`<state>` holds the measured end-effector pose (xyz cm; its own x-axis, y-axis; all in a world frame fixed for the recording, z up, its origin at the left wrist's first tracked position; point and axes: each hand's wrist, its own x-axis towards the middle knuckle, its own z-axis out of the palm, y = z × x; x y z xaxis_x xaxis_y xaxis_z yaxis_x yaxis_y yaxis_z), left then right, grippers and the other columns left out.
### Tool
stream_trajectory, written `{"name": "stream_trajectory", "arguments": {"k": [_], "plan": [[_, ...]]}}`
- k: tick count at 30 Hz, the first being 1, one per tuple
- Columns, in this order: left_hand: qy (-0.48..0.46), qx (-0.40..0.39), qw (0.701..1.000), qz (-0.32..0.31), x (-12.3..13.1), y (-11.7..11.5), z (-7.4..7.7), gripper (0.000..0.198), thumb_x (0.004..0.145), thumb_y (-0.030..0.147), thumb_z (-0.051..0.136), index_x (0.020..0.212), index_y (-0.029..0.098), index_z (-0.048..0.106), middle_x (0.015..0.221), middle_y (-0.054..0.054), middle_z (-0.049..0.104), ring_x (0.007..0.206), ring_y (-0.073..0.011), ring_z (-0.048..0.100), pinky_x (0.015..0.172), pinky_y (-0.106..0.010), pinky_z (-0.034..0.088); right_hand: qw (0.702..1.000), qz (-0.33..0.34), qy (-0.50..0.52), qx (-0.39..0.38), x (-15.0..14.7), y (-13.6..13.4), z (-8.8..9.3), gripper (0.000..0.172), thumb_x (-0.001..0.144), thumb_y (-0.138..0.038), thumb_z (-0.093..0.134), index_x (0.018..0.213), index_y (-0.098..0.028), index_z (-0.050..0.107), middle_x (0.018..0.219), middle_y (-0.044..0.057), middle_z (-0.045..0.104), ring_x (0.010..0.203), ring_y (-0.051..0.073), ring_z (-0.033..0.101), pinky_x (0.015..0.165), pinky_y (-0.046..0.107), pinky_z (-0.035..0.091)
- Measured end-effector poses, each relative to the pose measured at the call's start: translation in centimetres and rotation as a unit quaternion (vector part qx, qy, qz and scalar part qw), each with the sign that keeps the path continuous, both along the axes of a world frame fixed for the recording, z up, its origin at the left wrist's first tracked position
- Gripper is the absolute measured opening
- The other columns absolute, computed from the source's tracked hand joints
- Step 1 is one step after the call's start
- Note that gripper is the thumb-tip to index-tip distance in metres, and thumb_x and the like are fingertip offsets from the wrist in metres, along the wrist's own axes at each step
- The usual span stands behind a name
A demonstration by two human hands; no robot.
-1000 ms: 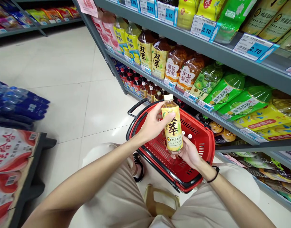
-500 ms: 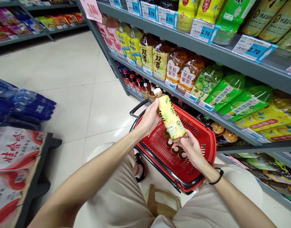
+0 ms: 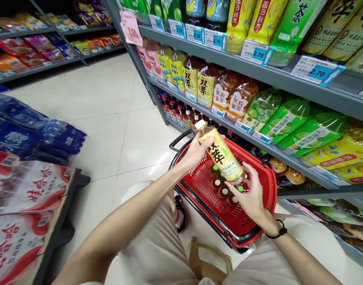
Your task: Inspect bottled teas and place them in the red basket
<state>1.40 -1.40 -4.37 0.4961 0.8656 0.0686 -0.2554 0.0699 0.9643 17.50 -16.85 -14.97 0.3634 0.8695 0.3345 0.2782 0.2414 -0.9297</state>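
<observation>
A yellow-labelled plastic bottle [image 3: 223, 160] is being gripped by the left hand [image 3: 196, 152], the right hand [image 3: 249, 196] being held open; a loosened grip could drop it into the red plastic basket [image 3: 272, 190]

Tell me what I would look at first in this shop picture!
Your eye would probably jump to the yellow-labelled drink bottle in the middle, gripped by the left hand, with the right hand just below it. Beneath them sits a bright red shopping basket holding more bottles. Grey shelves of colourful drinks with blue price tags fill the right side.
</observation>
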Motion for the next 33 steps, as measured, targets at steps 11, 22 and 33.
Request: {"name": "stream_trajectory", "arguments": {"k": [11, 22, 33], "plan": [[-0.054, -0.034, 0.997, 0.045, -0.6, 0.2, -0.4, 0.063, 0.075, 0.05, 0.093, 0.122, 0.017, 0.068, 0.133, -0.015, 0.073, 0.128, -0.0346, 0.067, 0.114, -0.052, 0.051, 0.967, -0.06, -0.197, 0.15, 1.9, 0.6, -0.5, 0.068, 0.09, -0.03, 0.083, 0.15, -0.022, 0.052, 0.127, 0.015, 0.062, 0.119, 0.03, 0.067, 0.091, 0.046, 0.067], [-0.011, -0.014, 1.0, 0.025, -1.0, 0.2, 1.3, 0.058, 0.088, 0.069, 0.067, 0.12, 0.022, 0.072, 0.125, -0.008, 0.074, 0.123, -0.0303, 0.068, 0.104, -0.045, 0.056, 0.908, 0.21, 0.357, -0.066, 0.5, 0.8, 1.2, 0.044, 0.093, -0.051, 0.077, 0.116, -0.016, 0.064, 0.099, 0.011, 0.078, 0.06, 0.014, 0.068, 0.05, 0.023, 0.053], [0.011, -0.004, 0.999, -0.046, -0.5, 0.3, 0.7, 0.057, 0.085, 0.053, 0.077, 0.131, 0.02, 0.071, 0.129, -0.009, 0.074, 0.124, -0.0293, 0.069, 0.107, -0.044, 0.055, 0.721, 0.363, 0.545, -0.228, -1.2, 0.4, -1.0, 0.084, 0.095, -0.089, 0.024, 0.088, -0.016, 0.065, 0.054, 0.005, 0.065, 0.037, 0.018, 0.059, 0.037, 0.025, 0.039]]}}
